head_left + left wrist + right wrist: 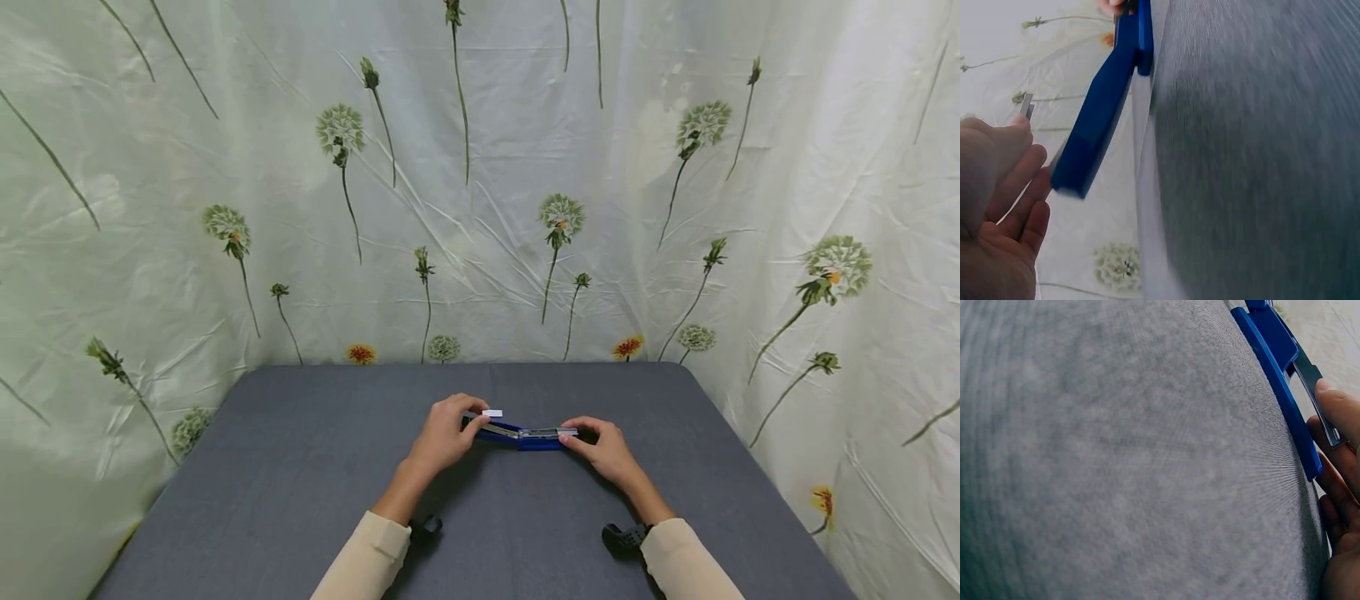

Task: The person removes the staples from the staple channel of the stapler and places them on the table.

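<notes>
"Where's the stapler [540, 445]?"

"Between the two hands, near the middle of the dark table [330, 467], swung open. The head view gives the whole spread: one half angles up toward the left hand [442, 433], the other lies low by the right hand [607, 450]."

"What do the wrist views add?"

"The left one shows the cover [1094, 125] from its smooth blue outside, with its free end just beside the fingers. The right one shows a gap between the metal rail [1307, 374] and the blue base [1282, 394], which the head view hardly reveals."

"And only from the head?"

"Both pale sleeves [367, 558], and the flowered curtain [480, 250] in full; the wrist views catch mere pieces of it."

"Now the left hand?"

"Thumb and finger are pinched together on a small strip [492, 413]. It looks white from the head, greyish from the wrist. The other fingers are loosely bent near the cover; I can't tell whether they touch it."

"The right?"

"Thumb on the rail near its end, a finger against the other side, so it pinches the stapler there. The lower fingers curl near the base's end; contact there is unclear."
</notes>
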`<state>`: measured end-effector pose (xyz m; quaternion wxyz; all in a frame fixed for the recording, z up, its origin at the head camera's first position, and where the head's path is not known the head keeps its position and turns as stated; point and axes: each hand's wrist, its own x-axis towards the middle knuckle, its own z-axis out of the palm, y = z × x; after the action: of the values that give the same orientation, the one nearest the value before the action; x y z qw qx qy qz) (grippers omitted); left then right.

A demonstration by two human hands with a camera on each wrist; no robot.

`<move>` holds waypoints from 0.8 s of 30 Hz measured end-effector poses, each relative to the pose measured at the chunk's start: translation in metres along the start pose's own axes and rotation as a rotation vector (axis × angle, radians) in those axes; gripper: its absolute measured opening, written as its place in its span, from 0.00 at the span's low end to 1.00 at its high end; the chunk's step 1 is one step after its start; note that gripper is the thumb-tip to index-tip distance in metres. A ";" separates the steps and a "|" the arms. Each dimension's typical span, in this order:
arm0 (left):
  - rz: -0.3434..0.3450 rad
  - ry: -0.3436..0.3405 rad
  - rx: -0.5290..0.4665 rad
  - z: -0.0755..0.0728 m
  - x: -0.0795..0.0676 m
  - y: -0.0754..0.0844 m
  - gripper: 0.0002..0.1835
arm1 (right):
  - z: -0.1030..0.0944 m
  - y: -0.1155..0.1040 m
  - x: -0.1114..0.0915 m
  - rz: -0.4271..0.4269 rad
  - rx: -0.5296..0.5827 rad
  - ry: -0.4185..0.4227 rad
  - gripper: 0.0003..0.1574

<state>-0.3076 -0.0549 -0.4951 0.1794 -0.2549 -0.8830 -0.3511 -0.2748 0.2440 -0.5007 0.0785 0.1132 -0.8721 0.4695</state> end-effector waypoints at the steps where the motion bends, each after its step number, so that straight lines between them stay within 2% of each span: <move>1: -0.001 0.004 0.002 -0.002 -0.001 -0.002 0.08 | -0.001 -0.002 0.000 0.006 -0.002 -0.002 0.15; 9: -0.004 0.041 0.014 -0.022 -0.008 -0.015 0.07 | -0.003 -0.008 -0.002 0.019 -0.008 -0.015 0.15; 18: -0.038 0.039 0.023 -0.036 -0.020 -0.030 0.05 | -0.001 -0.007 -0.002 0.034 0.000 -0.015 0.15; 24: -0.065 0.038 0.032 -0.044 -0.025 -0.037 0.05 | 0.007 0.033 0.008 0.040 -0.001 0.006 0.15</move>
<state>-0.3028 -0.1172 -0.4971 0.1885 -0.2163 -0.8928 -0.3474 -0.2920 0.2546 -0.5291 0.0719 0.0942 -0.8741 0.4710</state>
